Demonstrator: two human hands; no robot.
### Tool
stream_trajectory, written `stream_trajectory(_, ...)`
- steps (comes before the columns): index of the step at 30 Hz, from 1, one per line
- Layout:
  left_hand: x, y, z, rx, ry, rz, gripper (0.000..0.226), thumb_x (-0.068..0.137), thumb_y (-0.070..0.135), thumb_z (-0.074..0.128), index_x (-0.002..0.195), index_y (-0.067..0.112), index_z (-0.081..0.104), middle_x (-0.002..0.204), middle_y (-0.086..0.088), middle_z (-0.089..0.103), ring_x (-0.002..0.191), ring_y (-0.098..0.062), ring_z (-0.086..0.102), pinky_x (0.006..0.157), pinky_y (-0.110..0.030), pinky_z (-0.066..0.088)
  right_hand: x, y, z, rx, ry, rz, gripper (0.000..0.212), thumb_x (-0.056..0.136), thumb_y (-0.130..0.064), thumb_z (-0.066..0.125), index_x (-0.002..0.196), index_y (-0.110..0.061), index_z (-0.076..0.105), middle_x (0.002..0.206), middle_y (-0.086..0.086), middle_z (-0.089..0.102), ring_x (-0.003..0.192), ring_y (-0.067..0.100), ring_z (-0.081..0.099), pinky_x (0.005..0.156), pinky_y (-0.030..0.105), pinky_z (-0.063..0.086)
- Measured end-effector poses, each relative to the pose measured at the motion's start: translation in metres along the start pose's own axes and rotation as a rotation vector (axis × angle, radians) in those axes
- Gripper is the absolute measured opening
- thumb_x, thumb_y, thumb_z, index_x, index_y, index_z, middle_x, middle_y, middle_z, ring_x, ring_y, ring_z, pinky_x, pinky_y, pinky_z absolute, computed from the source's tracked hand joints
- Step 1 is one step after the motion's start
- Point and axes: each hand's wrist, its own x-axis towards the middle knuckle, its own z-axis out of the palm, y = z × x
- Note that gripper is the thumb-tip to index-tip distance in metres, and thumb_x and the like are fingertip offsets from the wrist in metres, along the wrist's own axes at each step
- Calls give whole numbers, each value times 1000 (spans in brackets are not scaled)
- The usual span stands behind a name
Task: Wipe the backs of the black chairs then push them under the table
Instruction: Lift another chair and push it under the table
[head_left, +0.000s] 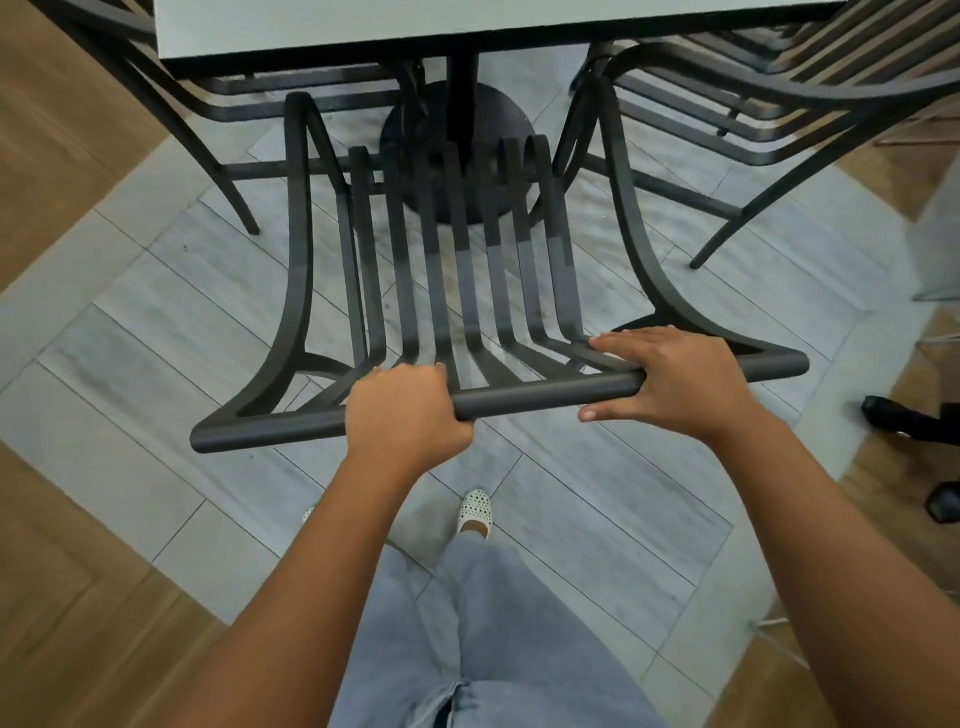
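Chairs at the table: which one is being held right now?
The middle chair, facing the table. The left hand grips its top rail and the right hand lies over it. The left chair and right chair are untouched.

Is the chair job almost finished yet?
Partly. The chair on the left and the chair on the right already sit close against the table. The middle chair is in hand: left hand grips its top rail, right hand lies over it. Its seat isn't under yet. No cloth shows.
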Motion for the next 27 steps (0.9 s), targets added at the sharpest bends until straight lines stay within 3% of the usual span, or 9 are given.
stream_trajectory(10, 4, 1, 4, 4, 3, -12, 25, 78, 47, 52, 93, 28, 59, 66, 7, 50, 69, -17, 50, 57, -26, 36, 2, 11, 9, -9, 169, -113, 81, 62, -88, 42, 103, -25, 70, 87, -8, 72, 81, 16, 68, 59, 31, 54)
stream_trajectory(15, 4, 2, 3, 22, 10, -7, 25, 79, 46, 52, 95, 28, 58, 64, 7, 48, 64, -15, 47, 56, -25, 38, 3, 10, 10, -23, 176, -102, 81, 62, -90, 39, 102, -27, 70, 80, -11, 71, 75, 14, 67, 54, 24, 46)
stream_trajectory(22, 2, 2, 2, 26, 70, -27, 27, 77, 46, 54, 97, 30, 62, 63, 8, 50, 60, -16, 46, 50, -24, 31, 3, 8, 10, -46, 178, -107, 82, 63, -92, 29, 92, -27, 70, 70, -9, 68, 68, 15, 64, 50, 26, 47)
stream_trajectory(27, 1, 3, 1, -29, 65, -38, 43, 74, 67, 52, 90, 29, 63, 65, 7, 55, 64, -18, 53, 53, -24, 37, 3, 7, 9, -31, 170, -123, 80, 63, -91, 34, 95, -27, 70, 73, -8, 69, 71, 16, 65, 52, 27, 49)
